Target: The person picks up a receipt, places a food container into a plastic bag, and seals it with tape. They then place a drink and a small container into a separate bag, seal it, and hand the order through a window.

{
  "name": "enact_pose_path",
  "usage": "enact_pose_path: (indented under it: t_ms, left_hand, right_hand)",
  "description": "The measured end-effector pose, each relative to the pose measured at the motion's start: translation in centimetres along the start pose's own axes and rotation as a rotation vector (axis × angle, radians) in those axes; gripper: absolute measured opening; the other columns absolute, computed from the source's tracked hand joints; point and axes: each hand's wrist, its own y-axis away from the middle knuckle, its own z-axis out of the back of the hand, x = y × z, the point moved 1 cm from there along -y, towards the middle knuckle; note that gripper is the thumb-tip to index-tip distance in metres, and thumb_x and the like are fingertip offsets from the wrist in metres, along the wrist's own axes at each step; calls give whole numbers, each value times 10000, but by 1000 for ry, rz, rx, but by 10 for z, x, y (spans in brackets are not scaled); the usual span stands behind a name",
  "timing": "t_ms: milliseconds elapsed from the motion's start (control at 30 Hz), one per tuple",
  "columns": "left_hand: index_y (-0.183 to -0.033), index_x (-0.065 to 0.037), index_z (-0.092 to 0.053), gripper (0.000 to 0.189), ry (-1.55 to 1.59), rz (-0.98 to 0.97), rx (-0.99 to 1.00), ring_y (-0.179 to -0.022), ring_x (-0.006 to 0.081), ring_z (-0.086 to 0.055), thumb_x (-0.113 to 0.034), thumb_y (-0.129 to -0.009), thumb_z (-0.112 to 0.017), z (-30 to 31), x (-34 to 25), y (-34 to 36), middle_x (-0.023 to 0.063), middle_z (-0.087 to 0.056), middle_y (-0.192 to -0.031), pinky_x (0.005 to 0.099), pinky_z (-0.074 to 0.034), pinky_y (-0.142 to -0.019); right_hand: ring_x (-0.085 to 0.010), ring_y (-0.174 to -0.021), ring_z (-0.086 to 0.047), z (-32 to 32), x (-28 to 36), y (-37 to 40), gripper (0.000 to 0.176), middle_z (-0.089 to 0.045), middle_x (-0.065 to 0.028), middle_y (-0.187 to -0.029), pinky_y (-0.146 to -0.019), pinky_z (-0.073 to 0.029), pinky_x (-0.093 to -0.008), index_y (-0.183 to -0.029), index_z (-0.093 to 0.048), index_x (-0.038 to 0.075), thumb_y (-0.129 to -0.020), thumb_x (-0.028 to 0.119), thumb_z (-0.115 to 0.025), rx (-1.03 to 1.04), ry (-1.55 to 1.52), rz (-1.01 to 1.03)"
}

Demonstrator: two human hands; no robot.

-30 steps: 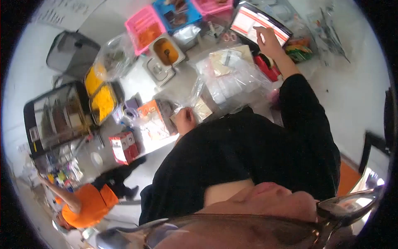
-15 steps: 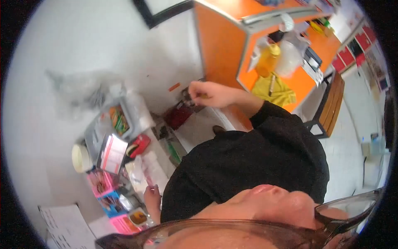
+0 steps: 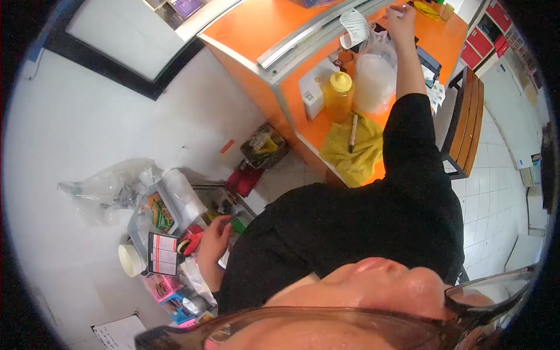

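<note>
My right hand [image 3: 401, 22] reaches over the far end of the orange counter [image 3: 452, 49], its fingers drawn together near a patch of white; what they hold, if anything, is too small to name. Close to it is a clear plastic bag [image 3: 374, 84] with whitish contents. My left hand [image 3: 213, 242] hovers at the cluttered side shelf, fingers loosely apart, nothing visible in them. Beside it lie a red tape dispenser [image 3: 191, 240] and a printed card [image 3: 163, 254]. A grey tub [image 3: 147, 217] holds colourful packets.
On the counter stand a yellow-capped squeeze bottle [image 3: 339, 98], a white box [image 3: 313, 96] and a yellow cloth [image 3: 350, 157] with a marker-like stick [image 3: 353, 133] on it. A paper slip [image 3: 354, 29] curls at the ledge. Below is a waste bin [image 3: 265, 147]; a wooden bench [image 3: 466, 122] is right.
My right hand has swung from above the bin out to the far counter. My left hand has moved forward along the shelf, away from the plastic wrapping. The view has turned rightward.
</note>
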Motion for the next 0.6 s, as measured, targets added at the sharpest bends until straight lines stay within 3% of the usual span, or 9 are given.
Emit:
enact_pose_path:
  t_ms: [100, 133, 233, 300, 367, 433, 533, 567, 600]
  left_hand:
    - [-1204, -54, -579, 266, -124, -71, -19, -796, 175, -658, -144, -954, -575, 4, -37, -17, 101, -685, -851, 309, -506, -712]
    - [-1206, -52, -579, 267, -119, -84, 5, -804, 175, -660, -135, -953, -573, 4, -40, -21, 104, -686, -865, 306, -507, -718]
    - [-1216, -46, -576, 278, -88, -103, 67, -828, 178, -665, -117, -948, -574, 7, -39, -26, 112, -688, -907, 305, -509, -740]
    - [-1227, -41, -573, 294, -47, -81, 95, -847, 183, -668, -115, -942, -581, 11, -34, -26, 117, -687, -933, 311, -511, -762]
    - [-1226, -33, -582, 301, -87, -211, 30, -912, 187, -665, -114, -936, -590, 16, -54, -21, 119, -683, -1025, 323, -507, -822]
    - [-1220, -27, -593, 293, 88, -300, -27, -992, 174, -646, -112, -940, -583, 17, -46, -20, 123, -666, -1105, 324, -496, -881]
    - [-1429, -32, -382, 534, 597, -451, 8, -1233, 220, -513, -120, -944, -586, 11, -46, -10, 125, -525, -1348, 357, -400, -1043]
    - [-1446, -36, -356, 589, 566, -540, -95, -1236, 223, -509, -119, -924, -615, 13, -42, -1, 134, -516, -1348, 359, -390, -1057]
    - [-1425, -33, -387, 599, 765, -557, -120, -1203, 205, -530, -152, -904, -659, 4, -22, 2, 121, -546, -1317, 355, -415, -1028]
  right_hand:
    - [-195, -841, -587, -8, -22, -21, 269, -568, -117, -922, -715, -498, -332, -1054, -497, 13, -819, 63, -619, 38, 78, 142]
    - [-275, -938, -597, -7, -19, -17, 350, -567, -195, -1019, -790, -500, -402, -1143, -460, -5, -830, 87, -586, 211, 102, 69]
    - [-272, -932, -584, -20, -10, -7, 344, -560, -194, -1010, -801, -489, -407, -1127, -461, -4, -811, 62, -581, 420, 345, 401]
    - [-271, -897, -577, -30, 24, 13, 334, -553, -179, -967, -801, -481, -401, -1107, -464, -1, -801, 54, -586, 423, 390, 334]
    - [-257, -864, -564, -41, 59, 51, 313, -541, -151, -918, -794, -472, -390, -1088, -462, 14, -810, 60, -599, 403, 379, 371]
    - [-223, -940, -579, -60, 95, 113, 369, -556, -128, -977, -820, -483, -357, -1129, -444, 15, -815, 46, -635, 475, 117, 428]
    - [-204, -1055, -559, -96, 158, 284, 396, -538, -144, -1110, -908, -453, -345, -1144, -444, 36, -805, -17, -644, 833, -603, 298]
    - [-202, -1055, -538, -107, 177, 336, 380, -521, -142, -1117, -920, -434, -342, -1125, -443, 46, -806, -39, -631, 987, -650, 394]
    - [-199, -1054, -516, -116, 193, 385, 368, -504, -141, -1124, -931, -414, -338, -1105, -441, 57, -806, -62, -619, 1137, -704, 496]
